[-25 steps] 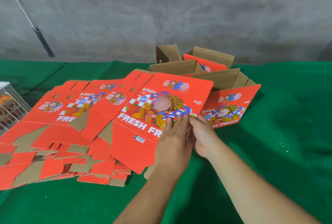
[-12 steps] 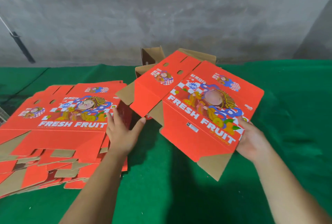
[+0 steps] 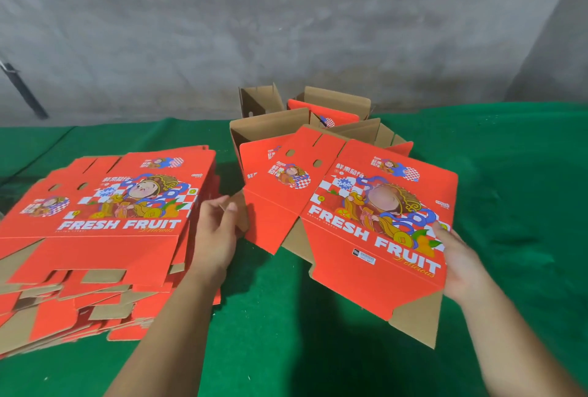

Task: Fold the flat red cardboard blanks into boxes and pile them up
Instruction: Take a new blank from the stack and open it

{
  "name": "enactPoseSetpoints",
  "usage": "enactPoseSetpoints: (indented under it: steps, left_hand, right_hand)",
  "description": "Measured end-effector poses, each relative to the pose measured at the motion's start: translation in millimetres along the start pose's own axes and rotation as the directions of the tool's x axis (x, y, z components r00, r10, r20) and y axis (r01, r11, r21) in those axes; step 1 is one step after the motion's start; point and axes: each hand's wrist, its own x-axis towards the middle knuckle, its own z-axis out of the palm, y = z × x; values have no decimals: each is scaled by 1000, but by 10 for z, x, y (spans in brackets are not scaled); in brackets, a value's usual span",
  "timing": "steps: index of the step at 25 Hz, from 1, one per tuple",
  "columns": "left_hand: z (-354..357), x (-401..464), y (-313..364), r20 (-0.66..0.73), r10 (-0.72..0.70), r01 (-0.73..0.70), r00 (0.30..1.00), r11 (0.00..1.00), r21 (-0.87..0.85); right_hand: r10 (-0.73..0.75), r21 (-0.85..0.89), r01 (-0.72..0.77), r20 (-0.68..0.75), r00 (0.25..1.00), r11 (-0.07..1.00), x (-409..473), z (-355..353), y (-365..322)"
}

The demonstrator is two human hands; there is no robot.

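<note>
Now, from my head camera: my right hand [image 3: 458, 264] pinches the flat red printed cardboard blank [image 3: 366, 225] by its right edge, tilted above the green cloth table [image 3: 509, 205]; my left hand [image 3: 214, 231] pinches its brown side flap. Few folded boxes [image 3: 305, 123] behind, thick stack of flat red blanks [image 3: 95, 237] left.

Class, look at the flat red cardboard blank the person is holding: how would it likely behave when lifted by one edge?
The flat red cardboard blank is probably light: the right hand holds one edge while the left hand pinches a flap. It likely stays stiff within each panel but hinges at the creases, as it already bends there. Its loose brown flaps would probably swing.
</note>
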Motion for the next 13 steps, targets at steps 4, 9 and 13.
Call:
enactPoseSetpoints:
  steps: [4, 9, 13]
  left_hand:
    - [-49, -61, -115, -15, -120, 119, 993, 991, -60]
    - [-43, -105, -136, 32, -163, 166, 986, 979, -114]
    - [120, -335, -191, 299, -185, 193, 936, 981, 1]
  right_hand:
    - [-33, -69, 25, -115, 993, 997, 9, 8, 37]
    - [-124, -140, 102, -158, 980, 985, -18, 136, 37]
    - [-175, -108, 165, -90, 980, 980, 3, 316, 114]
